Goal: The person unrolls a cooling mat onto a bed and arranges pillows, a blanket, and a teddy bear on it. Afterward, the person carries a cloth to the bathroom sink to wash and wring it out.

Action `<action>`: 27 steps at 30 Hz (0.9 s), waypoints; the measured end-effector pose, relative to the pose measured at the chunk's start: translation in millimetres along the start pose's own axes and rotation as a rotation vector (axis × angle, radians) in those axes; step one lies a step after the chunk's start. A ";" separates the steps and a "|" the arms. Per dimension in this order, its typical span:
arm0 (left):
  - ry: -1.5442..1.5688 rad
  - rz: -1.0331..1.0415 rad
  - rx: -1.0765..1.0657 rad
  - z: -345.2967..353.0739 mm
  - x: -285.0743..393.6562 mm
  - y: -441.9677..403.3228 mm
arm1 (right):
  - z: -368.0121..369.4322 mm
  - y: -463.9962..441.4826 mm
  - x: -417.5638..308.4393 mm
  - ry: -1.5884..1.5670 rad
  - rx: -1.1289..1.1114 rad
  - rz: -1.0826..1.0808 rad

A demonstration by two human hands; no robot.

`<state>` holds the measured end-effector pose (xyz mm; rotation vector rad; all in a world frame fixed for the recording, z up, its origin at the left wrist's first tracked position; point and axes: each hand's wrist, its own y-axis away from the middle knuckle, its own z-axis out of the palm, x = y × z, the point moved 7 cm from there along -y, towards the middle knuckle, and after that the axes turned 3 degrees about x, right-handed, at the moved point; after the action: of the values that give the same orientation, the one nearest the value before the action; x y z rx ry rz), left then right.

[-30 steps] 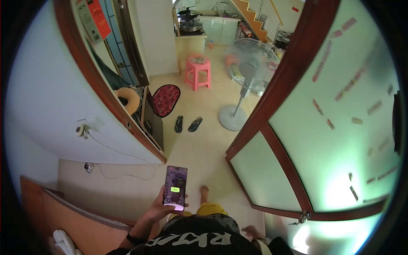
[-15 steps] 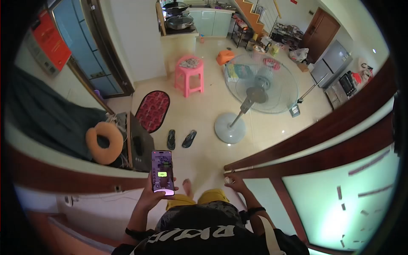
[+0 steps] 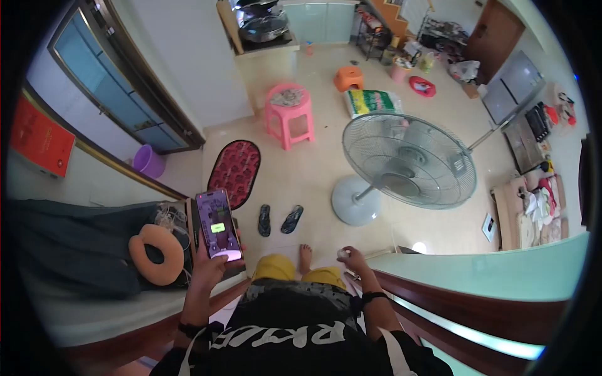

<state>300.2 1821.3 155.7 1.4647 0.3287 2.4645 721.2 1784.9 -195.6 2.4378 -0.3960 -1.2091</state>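
Observation:
My left hand is wrapped round a phone with a lit purple screen, its thumb over the lower edge. At the right of my yellow shorts, my right hand is closed on a small whitish object that I cannot make out clearly. Beyond my bare foot lie two dark flip-flops, near a red patterned mat. A grey standing fan rises ahead on the right.
A pink stool bears a cloth. Behind the fan are an orange stool and a green and yellow bag. At left lie an orange neck pillow and a purple bucket. The brown door frame is at right.
The view has moved forward through the doorway, and the room opens up on the right. My right hand, low by my side at first, reached the door edge and is now off it. The phone remains held.

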 end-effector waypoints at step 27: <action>0.021 0.119 0.218 -23.2 38.6 -73.3 | -18.7 -86.3 21.8 -0.015 -0.276 0.192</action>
<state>269.5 1901.6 153.2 1.5851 0.5454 2.6082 755.8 1856.3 -240.2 2.1067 -0.4263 -1.1195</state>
